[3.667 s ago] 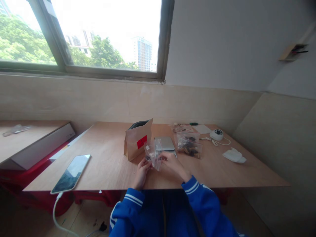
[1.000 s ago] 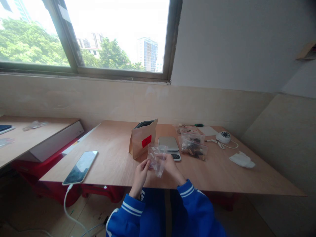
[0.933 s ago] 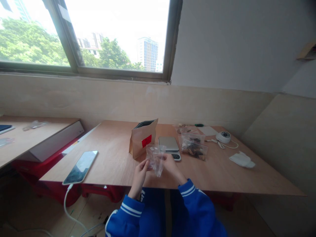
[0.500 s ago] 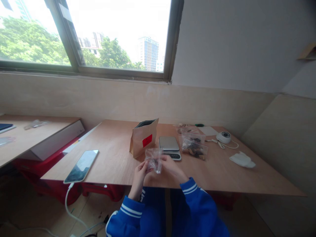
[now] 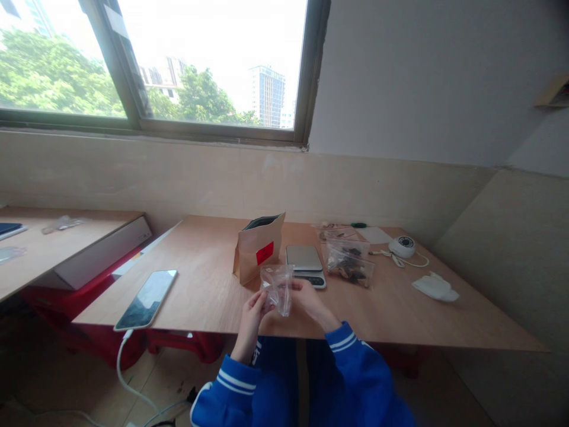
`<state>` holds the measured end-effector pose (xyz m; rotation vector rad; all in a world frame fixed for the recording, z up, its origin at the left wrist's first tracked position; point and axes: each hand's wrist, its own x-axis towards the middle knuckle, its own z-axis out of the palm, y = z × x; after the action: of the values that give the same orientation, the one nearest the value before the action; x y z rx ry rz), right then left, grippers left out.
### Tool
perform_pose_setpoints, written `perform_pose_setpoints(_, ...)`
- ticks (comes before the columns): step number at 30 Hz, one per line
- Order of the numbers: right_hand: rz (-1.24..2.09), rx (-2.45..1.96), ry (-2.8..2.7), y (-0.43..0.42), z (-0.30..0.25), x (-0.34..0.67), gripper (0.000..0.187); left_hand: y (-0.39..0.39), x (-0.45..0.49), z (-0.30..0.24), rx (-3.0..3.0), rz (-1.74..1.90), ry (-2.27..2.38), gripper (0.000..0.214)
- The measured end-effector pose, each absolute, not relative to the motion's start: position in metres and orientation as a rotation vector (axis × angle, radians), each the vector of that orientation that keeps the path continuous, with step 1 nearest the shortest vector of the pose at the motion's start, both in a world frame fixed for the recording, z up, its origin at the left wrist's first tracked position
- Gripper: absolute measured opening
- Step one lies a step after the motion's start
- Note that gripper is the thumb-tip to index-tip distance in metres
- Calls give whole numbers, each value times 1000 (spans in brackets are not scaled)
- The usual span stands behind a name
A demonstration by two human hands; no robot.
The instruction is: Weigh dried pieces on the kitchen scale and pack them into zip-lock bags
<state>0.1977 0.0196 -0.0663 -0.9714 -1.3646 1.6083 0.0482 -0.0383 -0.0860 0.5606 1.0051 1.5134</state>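
Observation:
A clear plastic bag (image 5: 280,296) is stretched between my two hands above the table's front edge; I cannot make out anything inside it. My left hand (image 5: 254,307) pinches its left side. The right side is gripped by my right hand (image 5: 307,296), whose fingertips are partly behind the plastic. Just beyond the bag stands an upright brown paper pouch (image 5: 250,255) with an open top and a red label. A small digital scale (image 5: 304,258) with a bare metal plate lies behind my right hand.
Zip bags of dark pieces (image 5: 350,270) lie right of the scale. Farther right are a white round device (image 5: 402,247) with a cable and crumpled white plastic (image 5: 435,287). A plugged-in phone (image 5: 146,299) rests at the left edge.
The plastic bag looks slightly wider and fuller between my hands. Both hands stay in nearly the same place, and the other things have not moved.

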Motion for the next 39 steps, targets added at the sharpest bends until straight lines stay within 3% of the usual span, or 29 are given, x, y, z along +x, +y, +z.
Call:
perform_pose_setpoints(5,1498,-995,-1313,38,-51,217,43,-43,43,-91,401,1547,1033,35)
perform_pose_setpoints(12,858,-798,-1562,76,53,185,25,-56,46,-98,330,1622,998,32)
perform_pose_setpoints(17,695,-717,-1880,96,88,147,12,-63,48,-95,357,1648,964,31)
perform_pose_setpoints(25,649,-776,-1819,98,73,154,38,-64,45,-86,361,1708,970,28)
perform_pose_setpoints(28,617,-777,-1724,80,63,165,26,-63,46,-84,373,1744,953,28)
perform_pose_setpoints(31,793,-770,-1820,53,46,181,16,-62,49,-81,402,1750,925,31)
perform_pose_setpoints(34,944,-796,-2062,30,23,196,12,-61,53,-75,368,1729,893,39)
perform_pose_setpoints(39,841,-883,-2231,18,-9,206,14,-60,62,-68,402,1702,807,41)
